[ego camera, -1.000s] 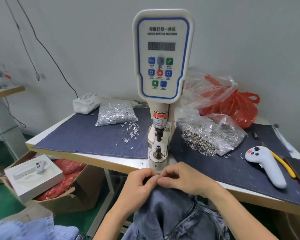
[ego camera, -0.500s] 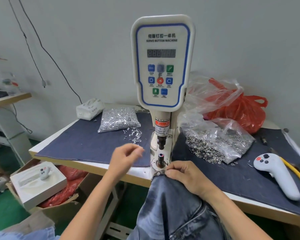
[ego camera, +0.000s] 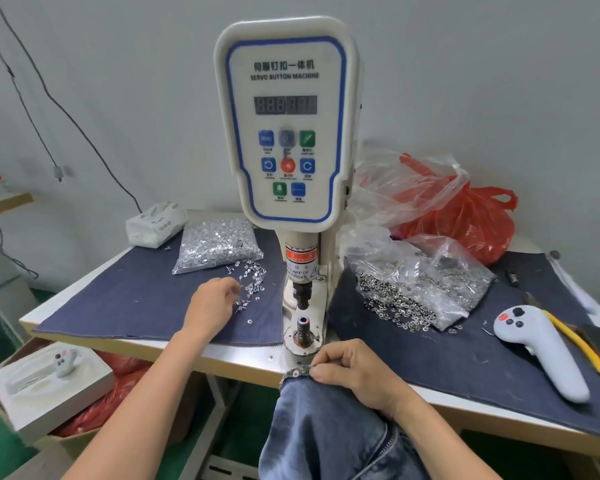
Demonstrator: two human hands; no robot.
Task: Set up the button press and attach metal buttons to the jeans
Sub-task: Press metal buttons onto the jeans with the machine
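The white servo button machine (ego camera: 286, 133) stands at the table's middle, its lower die (ego camera: 302, 329) just behind the front edge. My right hand (ego camera: 352, 370) pinches the waistband of the blue jeans (ego camera: 323, 427) at the table edge, right in front of the die. My left hand (ego camera: 210, 304) reaches over the dark denim mat to the loose silver tacks (ego camera: 252, 284) left of the machine, fingertips curled down among them. I cannot tell whether it holds a tack.
A clear bag of tacks (ego camera: 219, 244) and a tissue pack (ego camera: 155, 223) lie back left. An open bag of metal buttons (ego camera: 413, 289), red bags (ego camera: 465, 223), a white controller (ego camera: 541, 351) and yellow-handled pliers (ego camera: 575, 344) lie right. A box (ego camera: 49, 386) sits lower left.
My left hand let go of the waistband and moved forward and left to the loose tacks. My right hand kept hold of the jeans and brought the waistband up to the table edge.
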